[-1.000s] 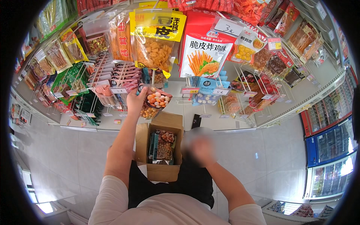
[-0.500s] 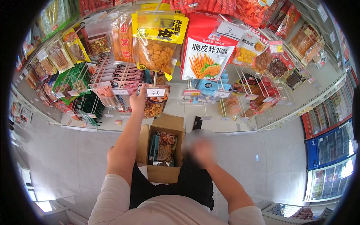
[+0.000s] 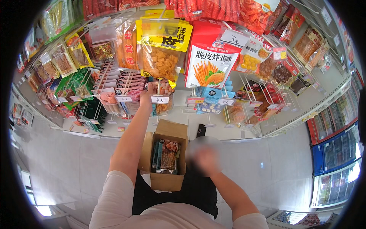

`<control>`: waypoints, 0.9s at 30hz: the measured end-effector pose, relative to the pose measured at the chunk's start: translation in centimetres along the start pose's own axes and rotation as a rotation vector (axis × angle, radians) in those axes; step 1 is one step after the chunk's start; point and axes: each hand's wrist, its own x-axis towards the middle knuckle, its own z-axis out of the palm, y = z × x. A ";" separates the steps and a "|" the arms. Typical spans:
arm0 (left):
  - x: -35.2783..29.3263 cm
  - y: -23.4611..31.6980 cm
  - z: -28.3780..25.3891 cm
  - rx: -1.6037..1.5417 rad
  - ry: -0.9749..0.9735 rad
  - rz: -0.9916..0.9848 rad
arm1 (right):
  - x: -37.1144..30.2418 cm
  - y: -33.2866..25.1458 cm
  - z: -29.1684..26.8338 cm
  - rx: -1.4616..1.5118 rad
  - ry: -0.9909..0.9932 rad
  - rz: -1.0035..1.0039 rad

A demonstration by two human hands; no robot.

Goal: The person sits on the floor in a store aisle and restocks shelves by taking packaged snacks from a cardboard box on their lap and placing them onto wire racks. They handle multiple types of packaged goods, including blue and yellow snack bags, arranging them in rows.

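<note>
My left hand (image 3: 146, 95) reaches up to a shelf hook and closes on the left edge of a nut packet (image 3: 164, 108). That packet hangs behind a white price tag (image 3: 159, 99), with more nut packets around it; its grip is partly hidden. Below stands an open cardboard box (image 3: 166, 183), with teal-edged nut packets (image 3: 168, 155) inside. My right hand (image 3: 207, 158) is beside the box's right side, over my dark trousers. A blur covers its fingers, so its hold does not show.
Pink-topped packets (image 3: 129, 82) hang to the left. A yellow snack bag (image 3: 160, 57) and a red snack bag (image 3: 209, 57) hang above, blue packets (image 3: 214, 100) below. A black flat object (image 3: 201, 130) lies on the bottom shelf (image 3: 232, 131).
My left hand has moved slightly right and farther in along the hook, and the nut packets beside it sit farther back. The right hand stays near the box.
</note>
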 end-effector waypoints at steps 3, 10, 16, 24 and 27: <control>2.5 1.0 0.8 0.136 -0.015 -0.089 | 0.7 -1.2 -0.8 0.123 -0.028 0.198; 3.2 -7.2 -4.2 0.087 -0.220 0.102 | 2.6 -3.0 -1.9 0.015 -0.176 0.379; -12.1 -14.7 -2.9 0.488 -0.307 -0.054 | 2.1 -2.1 -2.3 -0.022 -0.209 0.452; -17.5 -32.8 -13.5 1.018 -0.134 -0.010 | 3.1 -3.2 -2.1 0.045 -0.232 0.422; -17.8 -30.4 -10.2 0.930 -0.301 -0.317 | 0.3 -0.7 -1.1 -0.034 -0.168 0.358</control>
